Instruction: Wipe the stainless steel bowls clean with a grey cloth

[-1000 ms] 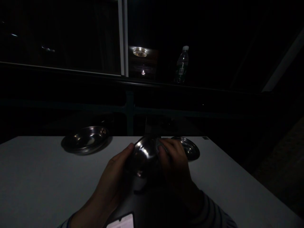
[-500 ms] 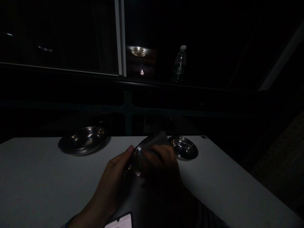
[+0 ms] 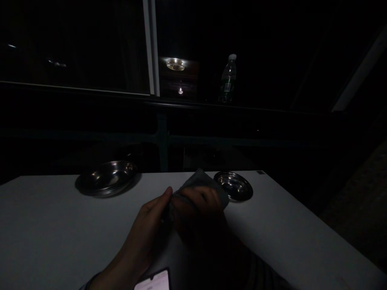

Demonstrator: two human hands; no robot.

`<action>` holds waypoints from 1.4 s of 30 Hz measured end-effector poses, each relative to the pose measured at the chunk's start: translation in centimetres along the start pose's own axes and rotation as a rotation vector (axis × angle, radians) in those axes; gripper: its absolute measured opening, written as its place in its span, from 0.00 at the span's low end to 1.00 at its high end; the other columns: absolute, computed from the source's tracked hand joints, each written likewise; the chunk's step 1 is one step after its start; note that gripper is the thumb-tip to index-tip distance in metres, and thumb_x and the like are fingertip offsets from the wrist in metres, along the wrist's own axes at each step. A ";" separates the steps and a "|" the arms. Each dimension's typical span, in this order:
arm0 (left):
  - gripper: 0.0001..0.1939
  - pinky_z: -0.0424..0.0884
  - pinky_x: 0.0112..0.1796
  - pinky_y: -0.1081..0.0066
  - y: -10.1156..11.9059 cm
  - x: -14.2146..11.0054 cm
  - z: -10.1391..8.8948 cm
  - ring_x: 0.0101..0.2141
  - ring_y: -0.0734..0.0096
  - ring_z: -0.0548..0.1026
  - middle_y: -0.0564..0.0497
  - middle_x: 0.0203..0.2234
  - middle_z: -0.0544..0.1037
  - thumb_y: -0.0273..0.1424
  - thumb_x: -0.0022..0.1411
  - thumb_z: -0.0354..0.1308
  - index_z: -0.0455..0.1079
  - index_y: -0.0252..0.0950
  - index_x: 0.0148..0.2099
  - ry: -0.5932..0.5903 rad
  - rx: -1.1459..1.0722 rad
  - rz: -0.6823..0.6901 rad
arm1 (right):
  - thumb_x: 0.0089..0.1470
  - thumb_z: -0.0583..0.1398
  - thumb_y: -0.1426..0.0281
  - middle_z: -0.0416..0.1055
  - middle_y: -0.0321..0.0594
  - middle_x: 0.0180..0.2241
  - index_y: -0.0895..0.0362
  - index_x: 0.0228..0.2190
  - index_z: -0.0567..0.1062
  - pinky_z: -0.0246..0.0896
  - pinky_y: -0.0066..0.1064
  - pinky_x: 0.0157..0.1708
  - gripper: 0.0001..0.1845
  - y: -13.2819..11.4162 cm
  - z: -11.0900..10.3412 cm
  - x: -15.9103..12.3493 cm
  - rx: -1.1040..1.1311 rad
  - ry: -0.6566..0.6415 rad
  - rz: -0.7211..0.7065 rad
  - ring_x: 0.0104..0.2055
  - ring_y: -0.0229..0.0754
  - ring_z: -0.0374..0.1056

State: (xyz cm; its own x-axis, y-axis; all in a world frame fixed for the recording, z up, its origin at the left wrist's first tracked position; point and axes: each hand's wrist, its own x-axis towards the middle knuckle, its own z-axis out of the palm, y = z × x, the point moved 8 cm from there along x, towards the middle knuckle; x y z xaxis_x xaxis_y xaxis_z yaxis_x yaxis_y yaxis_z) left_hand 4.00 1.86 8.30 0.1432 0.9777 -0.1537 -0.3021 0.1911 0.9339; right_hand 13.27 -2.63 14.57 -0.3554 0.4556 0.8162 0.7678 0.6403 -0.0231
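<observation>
While the right hand (image 3: 201, 209) clutches limp cloth (image 3: 199, 177), the left hand (image 3: 147, 223) grips a near-hidden metal bowl (image 3: 163, 220).

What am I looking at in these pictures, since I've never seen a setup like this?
There's no machine: a person works with two bare hands, filmed by one head-worn camera looking forward and down. All the pictures come from that view, and it's very dark.

The right hand holds a grey cloth. The left hand holds a bowl, plainly visible a second ago but now nearly hidden behind the cloth.

On the white table, a stack of metal dishes sits to the left and another metal dish to the right. A phone shows at the bottom edge; a bottle stands beyond the table.
</observation>
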 end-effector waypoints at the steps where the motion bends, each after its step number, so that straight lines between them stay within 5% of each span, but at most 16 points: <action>1: 0.15 0.63 0.28 0.74 0.0 0.0 0.1 0.22 0.72 0.70 0.53 0.20 0.75 0.42 0.51 0.56 0.73 0.34 0.27 -0.015 -0.001 -0.005 | 0.52 0.53 0.67 0.69 0.40 0.38 0.56 0.38 0.70 0.55 0.37 0.37 0.11 0.8 -0.3 0.1 0.017 0.026 0.057 0.39 0.43 0.60; 5: 0.16 0.63 0.29 0.73 0.2 -0.2 0.5 0.26 0.68 0.71 0.52 0.21 0.76 0.43 0.52 0.55 0.73 0.34 0.28 -0.037 0.027 -0.004 | 0.53 0.52 0.73 0.68 0.41 0.35 0.58 0.34 0.70 0.57 0.35 0.39 0.09 4.1 -1.0 0.0 0.080 0.137 0.299 0.38 0.41 0.61; 12: 0.18 0.62 0.26 0.75 0.1 -0.1 -0.1 0.21 0.73 0.69 0.54 0.17 0.74 0.45 0.51 0.55 0.70 0.34 0.22 0.013 0.005 0.011 | 0.51 0.54 0.68 0.69 0.38 0.40 0.55 0.40 0.69 0.54 0.37 0.35 0.13 -1.5 0.7 -0.4 -0.026 0.005 -0.063 0.39 0.43 0.60; 20: 0.14 0.65 0.28 0.70 -0.3 -0.2 1.4 0.23 0.68 0.73 0.49 0.22 0.77 0.40 0.50 0.58 0.73 0.33 0.32 -0.107 -0.171 -0.111 | 0.53 0.51 0.72 0.69 0.41 0.36 0.56 0.36 0.70 0.58 0.37 0.41 0.10 7.0 -1.1 -0.3 0.221 0.126 0.445 0.41 0.42 0.63; 25: 0.12 0.67 0.31 0.68 -0.2 -0.8 2.3 0.27 0.65 0.74 0.46 0.26 0.78 0.37 0.50 0.59 0.73 0.33 0.34 -0.231 -0.178 -0.150 | 0.52 0.53 0.71 0.70 0.40 0.36 0.56 0.36 0.70 0.59 0.37 0.40 0.09 8.5 -2.3 -0.5 0.230 0.177 0.552 0.40 0.42 0.64; 30: 0.07 0.66 0.31 0.72 0.0 -0.4 1.9 0.27 0.69 0.73 0.48 0.26 0.77 0.32 0.51 0.58 0.72 0.33 0.32 -0.205 -0.213 -0.104 | 0.52 0.53 0.72 0.69 0.40 0.37 0.56 0.36 0.70 0.57 0.37 0.41 0.08 4.9 -2.2 0.0 0.111 0.146 0.294 0.41 0.42 0.62; 34: 0.08 0.65 0.28 0.72 0.1 0.1 0.8 0.23 0.71 0.72 0.52 0.22 0.76 0.34 0.49 0.60 0.72 0.34 0.29 -0.073 -0.207 -0.056 | 0.50 0.55 0.69 0.69 0.38 0.39 0.55 0.39 0.69 0.55 0.37 0.35 0.12 -0.5 0.1 -0.3 -0.058 -0.016 -0.083 0.39 0.43 0.60; 36: 0.11 0.64 0.26 0.72 0.0 0.1 0.6 0.22 0.70 0.72 0.52 0.20 0.75 0.37 0.49 0.60 0.72 0.34 0.30 -0.043 -0.187 -0.064 | 0.50 0.55 0.69 0.69 0.38 0.39 0.55 0.39 0.69 0.54 0.37 0.34 0.13 -1.1 0.6 -0.5 -0.088 -0.019 -0.154 0.39 0.43 0.60; 38: 0.14 0.65 0.27 0.71 -0.1 0.0 0.6 0.23 0.69 0.73 0.51 0.21 0.76 0.39 0.49 0.59 0.73 0.33 0.32 -0.049 -0.185 -0.069 | 0.51 0.54 0.68 0.68 0.40 0.39 0.55 0.38 0.70 0.55 0.38 0.36 0.11 0.7 -0.2 -0.3 -0.038 0.071 -0.043 0.40 0.44 0.60; 42: 0.17 0.65 0.29 0.70 -0.1 -0.1 0.7 0.26 0.65 0.74 0.48 0.24 0.77 0.41 0.50 0.58 0.73 0.32 0.35 -0.068 -0.196 -0.076 | 0.54 0.50 0.72 0.68 0.41 0.35 0.56 0.35 0.69 0.59 0.35 0.38 0.09 6.8 -1.2 -0.4 0.202 0.177 0.396 0.39 0.41 0.63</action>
State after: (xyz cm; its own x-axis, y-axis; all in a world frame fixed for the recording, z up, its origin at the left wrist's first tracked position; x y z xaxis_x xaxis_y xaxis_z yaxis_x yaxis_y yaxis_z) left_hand 4.68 1.70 8.45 0.2336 0.9530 -0.1927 -0.4644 0.2835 0.8390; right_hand 19.24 0.77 14.79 0.0532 0.5877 0.8073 0.7008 0.5540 -0.4495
